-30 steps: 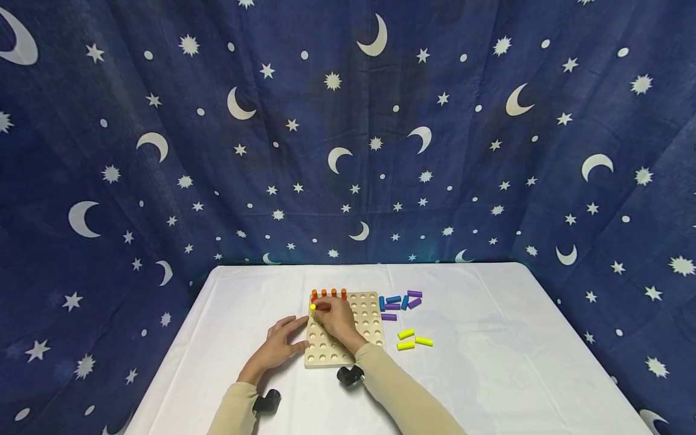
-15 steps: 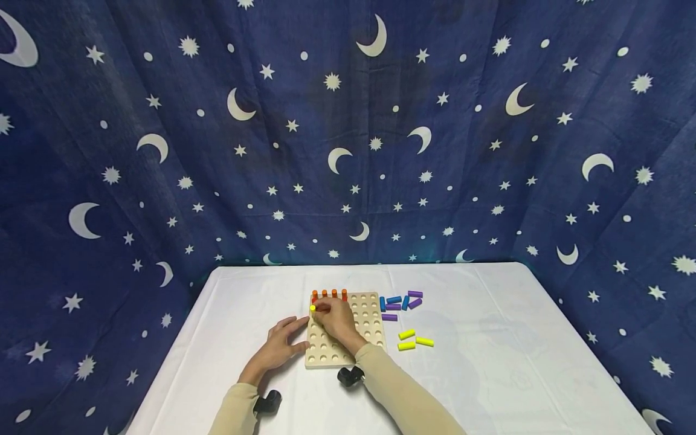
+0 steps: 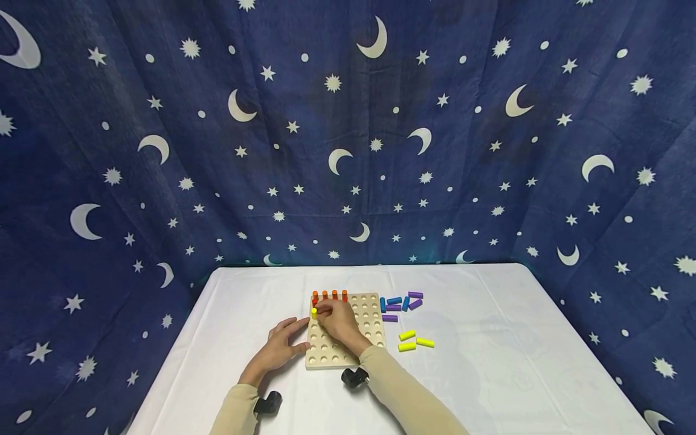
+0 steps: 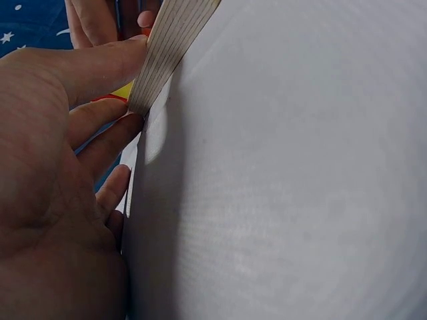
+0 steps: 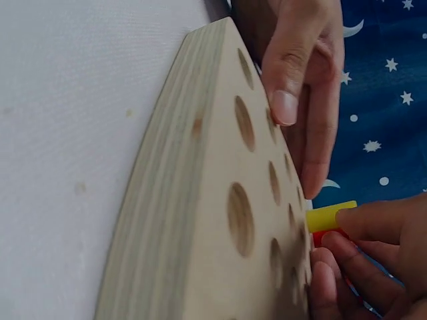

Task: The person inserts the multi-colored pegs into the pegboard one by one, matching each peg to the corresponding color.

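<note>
My right hand point(image 3: 338, 319) pinches a yellow peg point(image 3: 314, 313) that stands upright at the left column of the wooden pegboard point(image 3: 319, 356). In the right wrist view the thumb touches the side of the yellow peg point(image 5: 327, 217); the peg's lower end meets the board. A red peg point(image 3: 315, 302) stands just behind it, and several orange pegs point(image 3: 335, 295) line the board's far row. More red shows beneath the orange ones, partly covered by the hand. With its fingers extended, my left hand point(image 3: 277, 350) touches the board's left edge point(image 4: 170, 53).
Several blue and purple pegs point(image 3: 389, 318) lie loose beside the board's far right corner. Closer in, a few yellow pegs point(image 3: 406, 347) lie on the white tablecloth point(image 3: 489, 362). A dark blue curtain point(image 3: 462, 169) with moons and stars hangs behind the table.
The yellow peg and right fingertips have shifted slightly towards me, and the red peg behind shows more clearly. My left hand keeps its place at the board's edge.
</note>
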The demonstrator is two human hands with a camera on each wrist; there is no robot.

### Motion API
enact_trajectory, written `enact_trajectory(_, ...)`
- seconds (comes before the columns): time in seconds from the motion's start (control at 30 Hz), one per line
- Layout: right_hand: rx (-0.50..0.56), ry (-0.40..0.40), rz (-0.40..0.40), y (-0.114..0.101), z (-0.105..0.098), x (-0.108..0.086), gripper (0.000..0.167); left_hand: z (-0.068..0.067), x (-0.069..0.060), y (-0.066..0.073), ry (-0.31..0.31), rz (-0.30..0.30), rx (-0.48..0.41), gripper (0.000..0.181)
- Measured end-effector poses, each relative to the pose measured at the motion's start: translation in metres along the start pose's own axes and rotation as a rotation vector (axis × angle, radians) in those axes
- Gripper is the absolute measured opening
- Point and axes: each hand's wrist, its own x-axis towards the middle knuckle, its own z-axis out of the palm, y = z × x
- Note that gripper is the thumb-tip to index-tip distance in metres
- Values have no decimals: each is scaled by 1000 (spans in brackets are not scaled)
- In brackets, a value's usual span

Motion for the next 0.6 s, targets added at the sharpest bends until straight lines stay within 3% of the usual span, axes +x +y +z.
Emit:
enact_trajectory(0.27,35,10,17,0,-18,-9,21,1,0,-2,0,11,10,63)
enact_trajectory(0.6,52,0,-3,0,-48,-19,18,2,3,-4,-1,-25,20,63)
